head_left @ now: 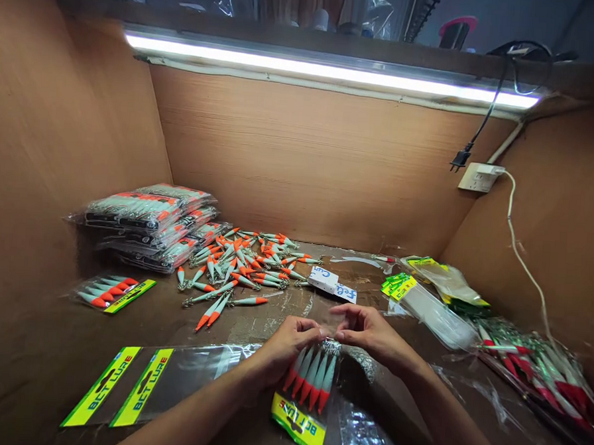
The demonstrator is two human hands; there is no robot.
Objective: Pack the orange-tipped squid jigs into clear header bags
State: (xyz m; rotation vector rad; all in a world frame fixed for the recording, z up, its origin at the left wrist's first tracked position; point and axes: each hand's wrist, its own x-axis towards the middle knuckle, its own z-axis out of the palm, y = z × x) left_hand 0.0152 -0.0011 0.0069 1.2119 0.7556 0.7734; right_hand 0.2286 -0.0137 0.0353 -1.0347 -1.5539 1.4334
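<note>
Lure packet [312, 381] is at 6 o'clock in view, its clear end pinched by the left hand [291, 342]; the right hand [368, 330] curls beside it, grip not determinable. From the packet, loose lures [245, 263] occupy the desk [165, 318] at 11 o'clock, stacked bags [152, 225] at 10.

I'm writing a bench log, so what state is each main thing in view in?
Long white tube light: lit
Black two-pronged cable plug: hanging unplugged
White plastic plug: in the white wall outlet
Clear plastic bag with yellow header, front centre: filled, seal unclear
Two clear plastic bags with yellow headers, front left: flat, unfilled
Pale lures with orange tips: unpackaged, heaped
Stacked clear plastic packs: filled
Yellow-headed clear pack, far left: filled
</note>
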